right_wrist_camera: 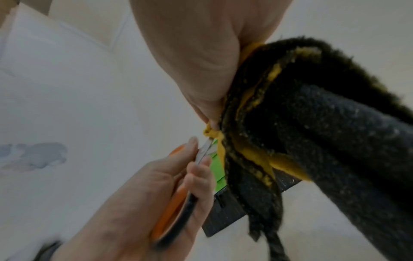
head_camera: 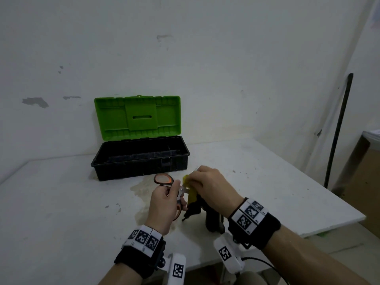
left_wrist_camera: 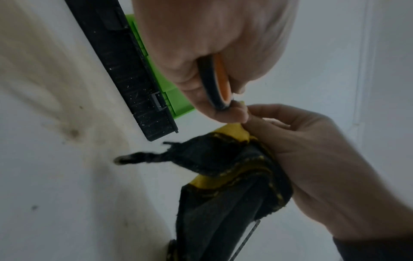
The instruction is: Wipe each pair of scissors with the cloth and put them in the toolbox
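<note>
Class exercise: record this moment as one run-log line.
left hand: holds scissors | right hand: cloth on blades | toolbox: open | step: wiping

Orange-and-black scissors [head_camera: 164, 180], yellow-and-black cloth [head_camera: 192, 199], black toolbox [head_camera: 141, 159] with green lid [head_camera: 137, 117], white table [head_camera: 61, 202].

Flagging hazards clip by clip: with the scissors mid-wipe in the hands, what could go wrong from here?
1. The right hand pinches the cloth round the blades of the scissors; thin folds might let an edge reach the fingers.
2. The left hand grips only the handles, so a hard pull could twist the scissors loose.
3. The cloth's hanging tail may drag across the stained table and pick up dirt.
</note>
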